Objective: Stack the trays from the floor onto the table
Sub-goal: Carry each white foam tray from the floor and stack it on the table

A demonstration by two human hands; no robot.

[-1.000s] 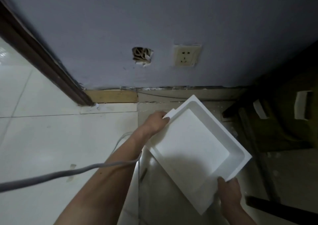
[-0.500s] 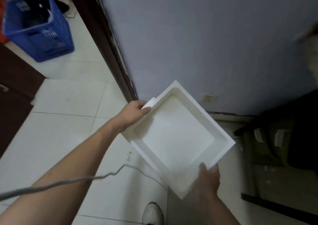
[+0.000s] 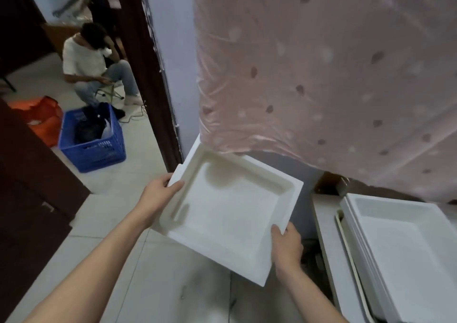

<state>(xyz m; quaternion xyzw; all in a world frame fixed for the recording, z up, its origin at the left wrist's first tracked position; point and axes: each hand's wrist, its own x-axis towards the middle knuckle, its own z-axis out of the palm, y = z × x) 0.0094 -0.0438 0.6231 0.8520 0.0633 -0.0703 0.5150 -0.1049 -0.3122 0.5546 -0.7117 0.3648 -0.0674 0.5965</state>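
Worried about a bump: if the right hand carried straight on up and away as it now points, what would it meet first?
Probably the pink curtain hanging beyond the held tray; the right hand grips its near corner. Depth is unclear.

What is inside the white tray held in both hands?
Nothing: the held tray shows a bare white floor. What lies beneath it is hidden.
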